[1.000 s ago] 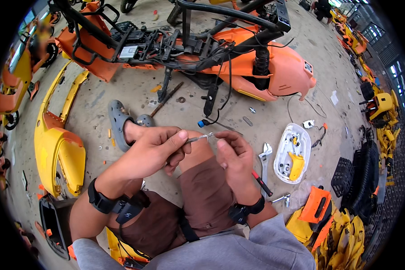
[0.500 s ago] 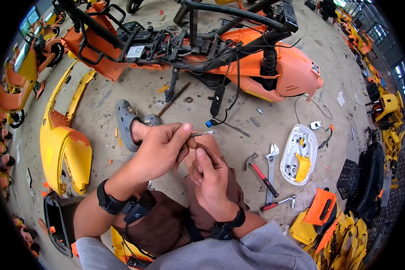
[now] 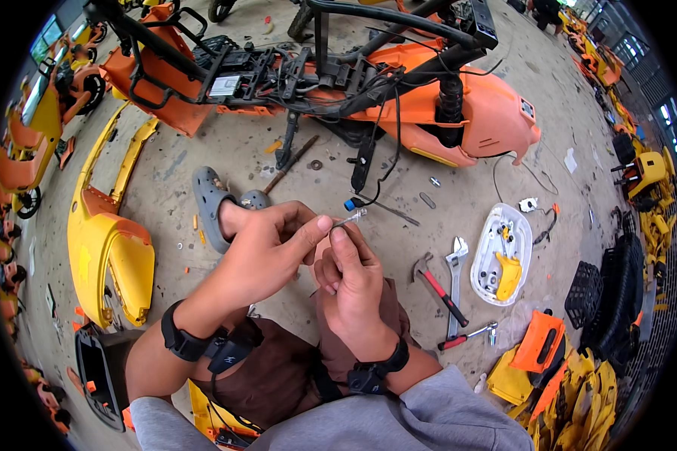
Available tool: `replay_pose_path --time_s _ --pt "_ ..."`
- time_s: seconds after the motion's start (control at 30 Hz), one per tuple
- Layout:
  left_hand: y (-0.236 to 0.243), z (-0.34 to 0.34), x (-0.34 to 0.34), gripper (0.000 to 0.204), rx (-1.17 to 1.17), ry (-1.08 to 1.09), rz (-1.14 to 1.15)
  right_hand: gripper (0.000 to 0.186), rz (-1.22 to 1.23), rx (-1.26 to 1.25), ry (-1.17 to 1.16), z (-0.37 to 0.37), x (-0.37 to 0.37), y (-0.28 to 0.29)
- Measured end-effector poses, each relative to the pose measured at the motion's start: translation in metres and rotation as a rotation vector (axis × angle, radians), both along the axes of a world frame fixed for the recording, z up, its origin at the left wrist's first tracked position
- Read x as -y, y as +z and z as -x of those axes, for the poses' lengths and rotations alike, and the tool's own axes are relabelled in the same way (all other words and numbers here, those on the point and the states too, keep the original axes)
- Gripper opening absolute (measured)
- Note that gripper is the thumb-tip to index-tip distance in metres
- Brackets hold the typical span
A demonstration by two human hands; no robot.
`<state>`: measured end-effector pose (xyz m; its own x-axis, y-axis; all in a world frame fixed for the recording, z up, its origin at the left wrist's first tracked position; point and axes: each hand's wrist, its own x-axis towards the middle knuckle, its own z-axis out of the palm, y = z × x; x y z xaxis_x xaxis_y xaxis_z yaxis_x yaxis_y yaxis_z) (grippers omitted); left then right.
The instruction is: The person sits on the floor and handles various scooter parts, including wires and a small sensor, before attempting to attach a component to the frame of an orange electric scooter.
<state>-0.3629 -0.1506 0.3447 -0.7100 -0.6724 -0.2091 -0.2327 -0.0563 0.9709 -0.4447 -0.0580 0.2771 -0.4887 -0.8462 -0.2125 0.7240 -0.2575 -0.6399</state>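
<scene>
Bare right hand (image 3: 352, 289) has risen and thin grey metal rod with shiny tip (image 3: 347, 220) has tilted toward 2 o'clock | bare left hand (image 3: 267, 244): thumb and fingers pinch rod, between hands | right: fingers curled, thumb just below rod, grip cannot be told | red-and-black-handled claw hammer (image 3: 442, 295): rod's 4 o'clock
</scene>
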Motion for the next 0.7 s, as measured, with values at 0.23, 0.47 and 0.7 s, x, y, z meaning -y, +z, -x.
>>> replay_pose_path --time_s 0.23,0.47,0.7 --pt "0.008 -0.005 0.004 0.023 0.087 -0.067 0.041 0.032 -0.016 -0.003 0.102 0.007 -0.003 0.005" --pt "0.011 -0.006 0.000 0.020 0.064 -0.012 0.119 0.029 -0.184 -0.121 -0.091 0.013 -0.017 -0.006" --pt "0.010 -0.004 -0.003 0.020 0.079 -0.012 0.121 0.027 -0.129 -0.349 -0.125 0.039 -0.016 -0.008"
